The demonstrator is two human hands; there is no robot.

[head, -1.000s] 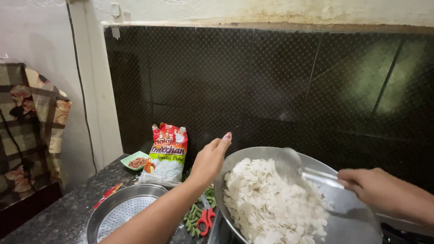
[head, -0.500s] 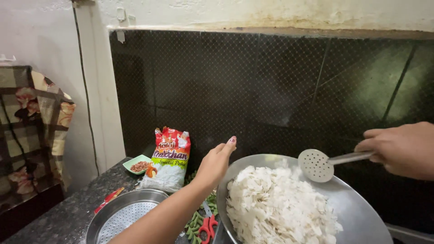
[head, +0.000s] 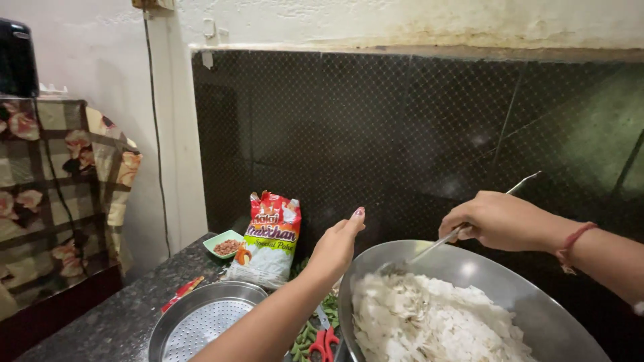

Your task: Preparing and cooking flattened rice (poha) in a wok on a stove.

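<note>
The step in hand is judged to be the stirring of flattened rice [head: 436, 322] in a large steel wok [head: 496, 281], which sits at the right of the dark stone counter [head: 100, 322]. The right hand [head: 500, 220] is closed around the handle of a skimmer ladle [head: 429, 249], whose head is buried in the rice. The left hand [head: 339, 245] is laid on the wok's near rim, fingers loosely curved, steadying it. The next move is judged to call for a firm hold on the rim. The rice is white, flaky and heaped. A perforated steel colander [head: 201, 318], a printed packet [head: 268, 238] and red-handled scissors [head: 325, 338] lie to the left.
</note>
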